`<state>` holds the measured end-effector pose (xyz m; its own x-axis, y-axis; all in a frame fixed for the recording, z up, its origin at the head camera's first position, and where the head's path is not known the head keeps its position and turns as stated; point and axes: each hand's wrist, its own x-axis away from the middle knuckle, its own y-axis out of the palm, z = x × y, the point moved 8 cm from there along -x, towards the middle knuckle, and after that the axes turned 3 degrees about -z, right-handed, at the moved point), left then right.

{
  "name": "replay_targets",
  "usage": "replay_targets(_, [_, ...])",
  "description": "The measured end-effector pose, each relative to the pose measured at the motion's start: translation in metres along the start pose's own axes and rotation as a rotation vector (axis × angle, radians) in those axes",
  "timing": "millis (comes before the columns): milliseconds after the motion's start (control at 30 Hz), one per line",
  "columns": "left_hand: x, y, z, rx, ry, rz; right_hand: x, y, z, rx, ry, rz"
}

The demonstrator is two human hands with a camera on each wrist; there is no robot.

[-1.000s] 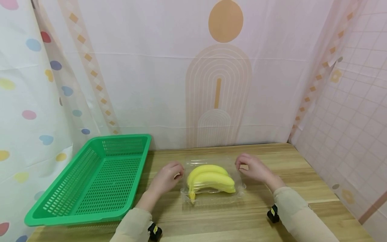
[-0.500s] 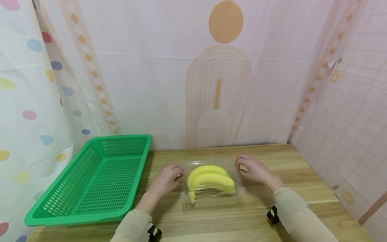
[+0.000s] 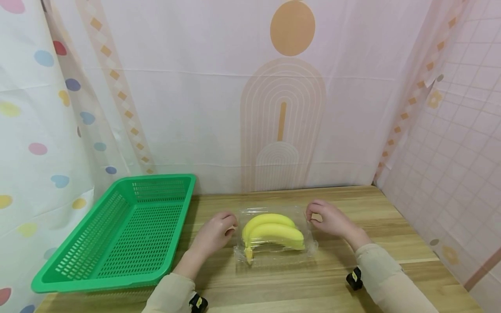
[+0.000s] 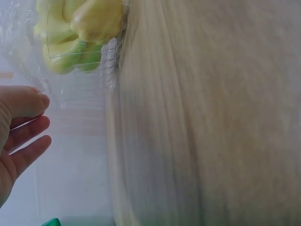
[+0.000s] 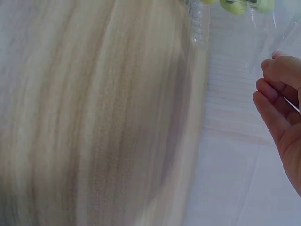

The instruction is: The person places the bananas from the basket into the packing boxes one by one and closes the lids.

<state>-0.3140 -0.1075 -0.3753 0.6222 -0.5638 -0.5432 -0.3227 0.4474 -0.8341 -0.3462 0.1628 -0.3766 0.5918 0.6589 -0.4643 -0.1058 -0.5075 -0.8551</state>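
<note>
A clear plastic clamshell box (image 3: 274, 260) lies on the wooden table, with yellow bananas (image 3: 275, 232) visible inside it. On its left side my left hand (image 3: 216, 232) pinches the box's edge between thumb and index finger; the other fingers are loosely bent. My right hand (image 3: 328, 219) does the same at the right edge, near the far corner. In the left wrist view, the thumb tip of the left hand (image 4: 21, 122) sits right at the clear plastic. The right wrist view has the right hand (image 5: 284, 94) with thumb and index tips together beside the transparent wall.
A large green plastic basket (image 3: 182, 226) with slotted walls stands to the left on the wooden table (image 3: 282, 291). Behind the table hangs a patterned curtain (image 3: 215, 108), and a gridded curtain (image 3: 454, 152) borders the right side.
Both hands have shifted only slightly outward, a little apart from each other. The box's front edge looks slightly lower on the right; bananas and basket stay in place.
</note>
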Motion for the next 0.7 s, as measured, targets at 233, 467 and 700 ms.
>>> replay_targets(233, [0.001,-0.008,-0.001,0.019,-0.033,0.04,0.003,-0.007,0.003,-0.026,0.062,0.033])
replay_targets(467, [0.002,-0.013,-0.006,0.12,-0.209,0.04,0.008,-0.014,0.006,-0.106,0.167,0.08])
replay_targets(700, [0.008,-0.009,-0.014,0.391,-0.407,0.009,0.018,-0.009,0.008,-0.34,0.397,0.031])
